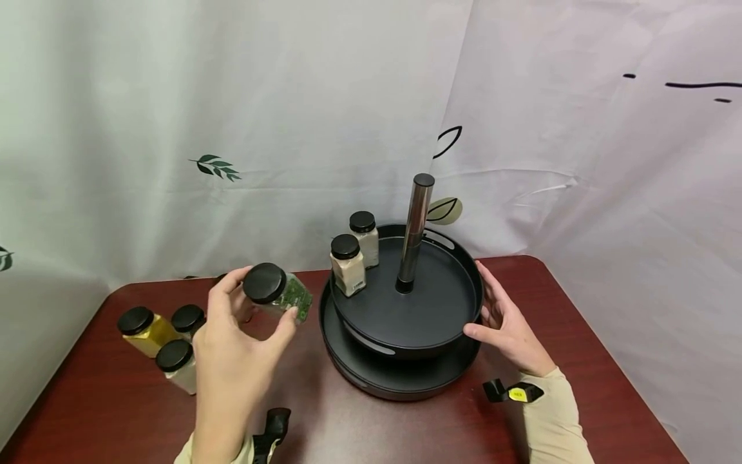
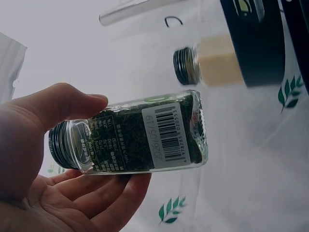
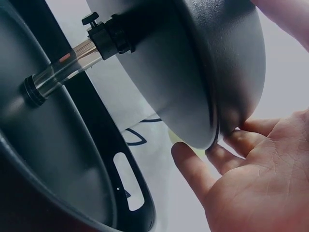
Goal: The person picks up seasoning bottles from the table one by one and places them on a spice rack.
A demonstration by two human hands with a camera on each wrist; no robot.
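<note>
Head view: the left hand holds the green jar in a firm grip, thumb on its near side and fingers round the far side. The jar is tilted, its black cap up and to the left, and it hangs above the table, just left of the trays. Near that hand on the table stand the yellow jar, the white jar and a third jar, mostly hidden by the hand, so its contents are hard to make out. The upper tray sits above the wider lower tray, with the post rising from its middle. On its left side stand the front cream jar and the rear cream jar. The right hand has its grip on the upper tray's right edge, thumb nearer, fingers farther back.

Left wrist view: the green jar lies between thumb and fingertips, its cap towards the palm and its barcode label facing the camera. A cream jar shows beyond, apart from it.

Right wrist view: bent fingers touch the upper tray's outer wall. Beneath this tray, the post carries a collar with a small knob.
</note>
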